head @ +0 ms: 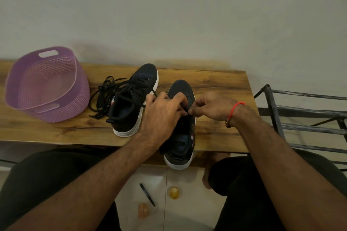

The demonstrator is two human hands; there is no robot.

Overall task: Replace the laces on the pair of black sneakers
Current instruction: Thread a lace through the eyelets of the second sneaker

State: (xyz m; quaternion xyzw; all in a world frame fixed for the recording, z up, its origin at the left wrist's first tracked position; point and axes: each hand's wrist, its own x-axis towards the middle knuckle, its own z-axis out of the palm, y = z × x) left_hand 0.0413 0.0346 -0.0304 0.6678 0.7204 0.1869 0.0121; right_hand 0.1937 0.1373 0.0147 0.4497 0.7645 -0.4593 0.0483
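Bench (216, 80) | near sneaker (180, 88) at centre, heel past the edge | left hand (161, 116) on its upper, fingers curled round black lace (185, 108) | right hand (214, 107) pinches lace end, fingertips together | second sneaker (135, 99) at 10 o'clock, loose laces (105, 93) beside | purple basket (47, 84) at 9.

The table (216, 84) is wood-grained with a slight sheen. The purple basket (47, 84) looks like matt plastic moulded in a woven lattice. Both sneakers (135, 99) have dull black cloth-like uppers and smooth white soles, probably rubber. The rack (300, 118) is dark, scuffed metal bar.
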